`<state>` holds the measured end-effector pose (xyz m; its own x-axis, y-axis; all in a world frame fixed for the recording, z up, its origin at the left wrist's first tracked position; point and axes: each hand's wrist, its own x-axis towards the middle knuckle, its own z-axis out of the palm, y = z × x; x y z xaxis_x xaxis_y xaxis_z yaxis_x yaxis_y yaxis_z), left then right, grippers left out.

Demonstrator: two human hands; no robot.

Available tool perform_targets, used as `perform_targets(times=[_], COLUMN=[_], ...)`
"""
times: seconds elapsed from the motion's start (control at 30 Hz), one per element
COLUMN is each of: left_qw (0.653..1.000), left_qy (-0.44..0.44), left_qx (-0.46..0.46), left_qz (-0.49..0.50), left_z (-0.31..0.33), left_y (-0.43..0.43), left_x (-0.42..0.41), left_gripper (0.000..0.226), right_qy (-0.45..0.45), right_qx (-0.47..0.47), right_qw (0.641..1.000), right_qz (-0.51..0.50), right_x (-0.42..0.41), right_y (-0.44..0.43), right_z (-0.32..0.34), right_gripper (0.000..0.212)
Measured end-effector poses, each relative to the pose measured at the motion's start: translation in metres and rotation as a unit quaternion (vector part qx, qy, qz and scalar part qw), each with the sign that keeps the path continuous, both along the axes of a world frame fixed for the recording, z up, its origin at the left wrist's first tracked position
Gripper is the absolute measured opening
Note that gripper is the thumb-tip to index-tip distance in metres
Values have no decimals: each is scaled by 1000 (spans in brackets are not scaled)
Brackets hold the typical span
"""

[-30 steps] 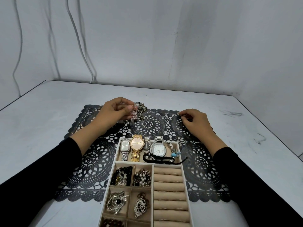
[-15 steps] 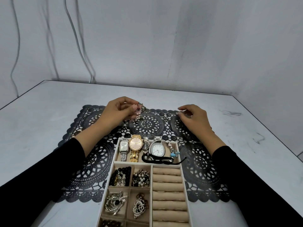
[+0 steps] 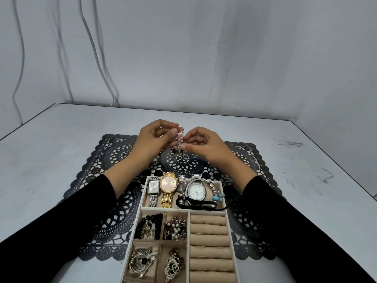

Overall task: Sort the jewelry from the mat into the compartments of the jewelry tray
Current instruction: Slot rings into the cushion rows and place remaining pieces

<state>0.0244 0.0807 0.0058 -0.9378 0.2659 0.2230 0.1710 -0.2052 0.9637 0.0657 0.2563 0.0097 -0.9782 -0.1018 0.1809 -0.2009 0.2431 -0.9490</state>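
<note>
Right now my left fingers (image 3: pixel 174 132) are pinched on the top end of a beaded chain (image 3: pixel 180 139), and my right fingers (image 3: pixel 184 147) are closed on it lower down, thumb against forefinger. Both hands are clamped on the same piece. The left hand (image 3: pixel 155 139) and right hand (image 3: pixel 205 145) face each other, almost touching, with the chain between them.

The chain hangs lifted off the mat. Its long axis runs roughly upright, with one end up at my left fingertips and the other pointing down toward the mat, where a small cluster of links bunches at the bottom.

Below the hands lies the black lace mat (image 3: pixel 114 162) on the pale tabletop (image 3: pixel 51 156). The jewelry tray (image 3: pixel 143 194) sits on the mat's near half, just in front of my wrists. Its far compartment holds a silver rectangular watch (image 3: pixel 153 186), a gold watch (image 3: pixel 168 183), a small dark-faced watch (image 3: pixel 181 185), a white-faced watch (image 3: pixel 196 191) and a black cord bracelet (image 3: pixel 195 205). Nearer, the small left compartments hold black beads (image 3: pixel 152 222) and a pearl chain (image 3: pixel 176 228). On the right run the beige ring rolls (image 3: pixel 208 241).
</note>
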Motion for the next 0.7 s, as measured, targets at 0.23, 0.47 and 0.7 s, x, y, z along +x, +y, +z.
perform_targets(times=[0.23,0.47,0.7], left_qw=[1000,995,989], left_qy=[0,33,58], left_qx=[-13,-92,-136], left_qz=[2,1,3], left_z=[-1,-3,-6], left_y=[-2,-8,-15], left_x=[1,0,-2], left_gripper=[11,10,13], right_qy=[20,30,44], right_qx=[-6,23,6], right_qw=[1000,996,989], right_qz=[0,-79,-143], right_x=[-1,-4,-4], right_y=[-1,8,23], right_z=[-1,-2,4], right_gripper=[21,5,8])
